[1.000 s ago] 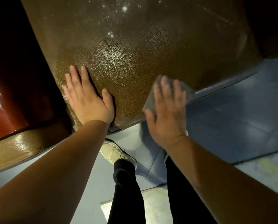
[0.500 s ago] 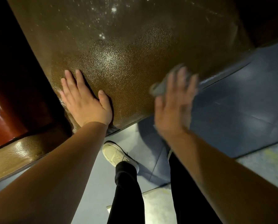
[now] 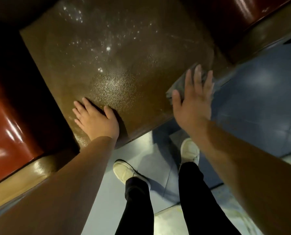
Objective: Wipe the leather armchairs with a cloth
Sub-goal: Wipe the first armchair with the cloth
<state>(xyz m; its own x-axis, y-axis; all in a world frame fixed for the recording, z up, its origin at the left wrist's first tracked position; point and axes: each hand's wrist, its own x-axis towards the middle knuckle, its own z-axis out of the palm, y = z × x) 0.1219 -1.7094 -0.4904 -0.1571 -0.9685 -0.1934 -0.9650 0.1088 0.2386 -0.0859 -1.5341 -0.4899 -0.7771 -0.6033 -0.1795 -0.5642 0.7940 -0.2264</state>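
A brown pebbled-leather armchair seat point(image 3: 117, 65) fills the upper middle, speckled with white droplets. My left hand point(image 3: 96, 120) lies flat on its front left corner, fingers straight. My right hand point(image 3: 193, 100) presses a grey cloth point(image 3: 179, 86) with straight fingers against the seat's front right edge. Most of the cloth is hidden under the palm.
A glossy red-brown armrest point(image 3: 7, 126) with a tan edge point(image 3: 27, 175) rises at left, another point(image 3: 249, 12) at upper right. Below the seat is blue tiled floor point(image 3: 260, 102), with my legs in black trousers point(image 3: 138, 206) and white shoes point(image 3: 124, 172).
My right hand has slid the cloth rightward along the seat's front edge toward the right corner. The left hand stays pressed on the seat. The view has pulled back, showing more chair.
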